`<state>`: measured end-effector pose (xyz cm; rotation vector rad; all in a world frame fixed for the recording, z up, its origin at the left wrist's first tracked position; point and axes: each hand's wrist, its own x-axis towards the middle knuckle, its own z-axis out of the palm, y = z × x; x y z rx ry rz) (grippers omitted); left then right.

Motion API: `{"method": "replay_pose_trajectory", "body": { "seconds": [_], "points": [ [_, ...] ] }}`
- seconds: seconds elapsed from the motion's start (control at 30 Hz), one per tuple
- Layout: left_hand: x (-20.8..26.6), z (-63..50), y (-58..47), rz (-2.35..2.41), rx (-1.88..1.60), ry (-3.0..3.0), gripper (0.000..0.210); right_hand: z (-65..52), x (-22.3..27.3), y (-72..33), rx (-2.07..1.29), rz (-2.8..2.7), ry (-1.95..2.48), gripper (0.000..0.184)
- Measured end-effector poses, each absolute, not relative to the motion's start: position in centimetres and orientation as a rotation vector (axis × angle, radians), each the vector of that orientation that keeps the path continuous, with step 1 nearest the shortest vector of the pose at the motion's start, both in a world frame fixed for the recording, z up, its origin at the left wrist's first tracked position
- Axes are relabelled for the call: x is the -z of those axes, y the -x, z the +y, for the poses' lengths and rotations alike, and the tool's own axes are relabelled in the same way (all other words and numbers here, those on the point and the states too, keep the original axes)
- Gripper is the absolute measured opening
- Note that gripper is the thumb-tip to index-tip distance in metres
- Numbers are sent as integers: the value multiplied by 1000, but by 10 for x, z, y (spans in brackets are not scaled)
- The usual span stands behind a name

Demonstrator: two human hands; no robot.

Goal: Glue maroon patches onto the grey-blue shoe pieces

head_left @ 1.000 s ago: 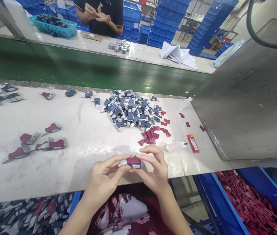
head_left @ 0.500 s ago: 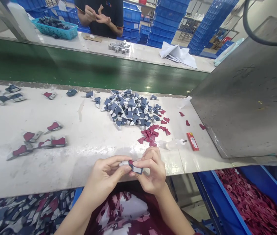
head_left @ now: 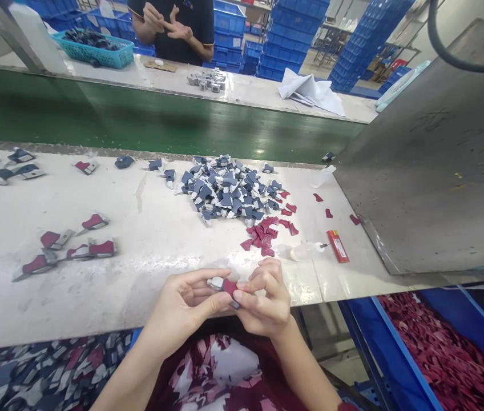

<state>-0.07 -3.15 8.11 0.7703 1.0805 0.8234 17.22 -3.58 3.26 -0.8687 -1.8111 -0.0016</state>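
Observation:
Both my hands meet at the table's near edge around one small grey-and-navy plastic part with a dark red inlay piece (head_left: 230, 286) on its upper face. My left hand (head_left: 188, 299) grips the part's pale end between thumb and fingers. My right hand (head_left: 265, 297) pinches its other end, thumb and forefinger at the red piece. Just beyond my hands lies a scatter of loose dark red pieces (head_left: 263, 234). A heap of navy-and-grey parts (head_left: 229, 191) sits behind them. Several parts with red faces (head_left: 103, 249) rest on the left.
A small clear bottle (head_left: 306, 251) and a red lighter-like box (head_left: 338, 246) lie at right, near a metal panel (head_left: 439, 160). A green conveyor (head_left: 160, 117) runs behind the table. Blue bins hold red pieces (head_left: 451, 354) and mixed parts (head_left: 40, 371) below. A co-worker (head_left: 173, 28) stands opposite.
The held part has turned so its red face shows more, and my right fingers have shifted on it. A dark part has appeared on the conveyor beside the metal panel.

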Motion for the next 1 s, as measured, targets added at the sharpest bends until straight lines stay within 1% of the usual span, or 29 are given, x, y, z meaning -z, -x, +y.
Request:
{"method": "replay_pose_trajectory", "body": {
  "seconds": [0.13, 0.2, 0.33, 0.43, 0.5, 0.6, 0.7, 0.8, 0.9, 1.0],
  "points": [
    [-73, -27, 4, 1081, -761, -808, 35, -34, -26, -174, 122, -1906, 814, 20],
    [-67, -24, 6, 1066, -756, -815, 37, -33, -23, -173, 129, -1927, 798, 22],
    [-54, -18, 19, 1101, -716, -898, 46, -36, -18, -170, 108, -1981, 851, 19],
    [-46, -10, 50, 1462, -797, -1090, 50, -43, -15, -173, 111, -1916, 956, 22],
    [-44, -2, 79, 1783, -904, -1216, 47, -49, -12, -182, 170, -1793, 1068, 21],
    [-47, 12, 118, 2091, -946, -1373, 41, -56, -5, -204, 369, -1575, 1289, 21],
    [-53, 25, 132, 2256, -892, -1780, 37, -60, 4, -225, 547, -1372, 1507, 19],
    [-55, 38, 114, 2236, -965, -2153, 33, -58, 9, -235, 497, -1261, 1683, 15],
    [-52, 53, 75, 2060, -975, -2261, 31, -52, 10, -235, 358, -1237, 1782, 19],
    [-46, 69, 31, 1922, -729, -2279, 46, -46, 15, -236, 259, -1294, 1831, 29]
  ]
}}
